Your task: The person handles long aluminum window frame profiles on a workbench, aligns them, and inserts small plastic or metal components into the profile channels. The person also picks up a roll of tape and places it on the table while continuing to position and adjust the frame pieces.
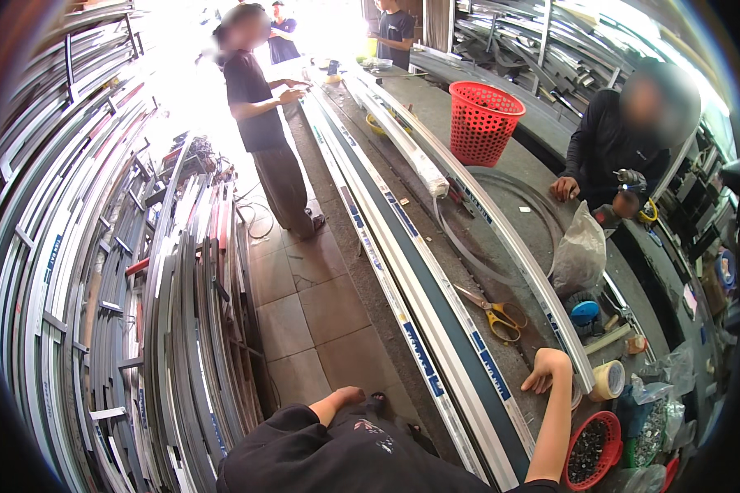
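Observation:
My right hand (546, 371) hangs bent at the wrist over the workbench, fingers loosely apart, with nothing visible in it. It is between a long metal profile (501, 234) with blue-and-white tape and another pair of long white profiles (415, 312) running away along the bench. Scissors (502, 320) with yellow handles lie just beyond that hand. A roll of tape (608, 380) is to its right. Low beside my body is my left hand (350, 395), over the floor side of the bench; its fingers are hidden from view.
Racks of metal profiles (181, 329) line the left side. A tall red basket (485, 123), a coiled strip (501, 189) and a white sack (581, 251) stand on the bench. A small red basket (592, 450) holds dark small parts. Co-workers stand at the far left and right, one near a drill (631, 179).

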Demonstrator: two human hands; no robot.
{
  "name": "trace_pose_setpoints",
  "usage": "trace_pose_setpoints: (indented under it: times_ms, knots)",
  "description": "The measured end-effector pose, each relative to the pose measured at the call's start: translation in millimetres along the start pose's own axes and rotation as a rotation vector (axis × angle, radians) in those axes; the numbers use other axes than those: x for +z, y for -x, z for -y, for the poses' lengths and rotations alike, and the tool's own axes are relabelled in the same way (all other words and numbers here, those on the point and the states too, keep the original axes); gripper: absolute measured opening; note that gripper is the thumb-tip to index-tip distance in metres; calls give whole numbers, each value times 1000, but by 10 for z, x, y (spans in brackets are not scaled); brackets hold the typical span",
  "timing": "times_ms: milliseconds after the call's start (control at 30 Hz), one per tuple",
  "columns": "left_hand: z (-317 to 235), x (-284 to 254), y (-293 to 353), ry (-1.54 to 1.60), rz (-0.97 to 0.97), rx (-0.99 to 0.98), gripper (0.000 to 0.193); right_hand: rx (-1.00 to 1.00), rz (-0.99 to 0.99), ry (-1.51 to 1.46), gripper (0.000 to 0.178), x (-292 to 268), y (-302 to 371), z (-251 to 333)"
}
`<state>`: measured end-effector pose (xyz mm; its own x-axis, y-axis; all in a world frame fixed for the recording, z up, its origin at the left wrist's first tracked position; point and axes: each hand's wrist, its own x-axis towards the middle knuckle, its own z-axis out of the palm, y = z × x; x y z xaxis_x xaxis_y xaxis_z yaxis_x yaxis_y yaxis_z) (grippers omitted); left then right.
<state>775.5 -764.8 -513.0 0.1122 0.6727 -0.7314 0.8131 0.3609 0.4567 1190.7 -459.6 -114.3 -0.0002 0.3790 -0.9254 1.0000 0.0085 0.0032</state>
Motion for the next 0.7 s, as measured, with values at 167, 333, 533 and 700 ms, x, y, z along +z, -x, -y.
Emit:
trace_pose_setpoints:
  times_ms: [167,333,533,700]
  knots:
    - [42,7,-32,-33,19,42,43,9,23,-14,35,-7,-10,2]
    - [35,-2,1,-31,12,48,41,8,20,-1,37,-8,9,15]
    - [23,12,11,-24,46,52,41,10,18,-11,36,-13,18,23]
    - [-21,50,21,-5,2,7,42,26,16,24,35,-21,-6,11]
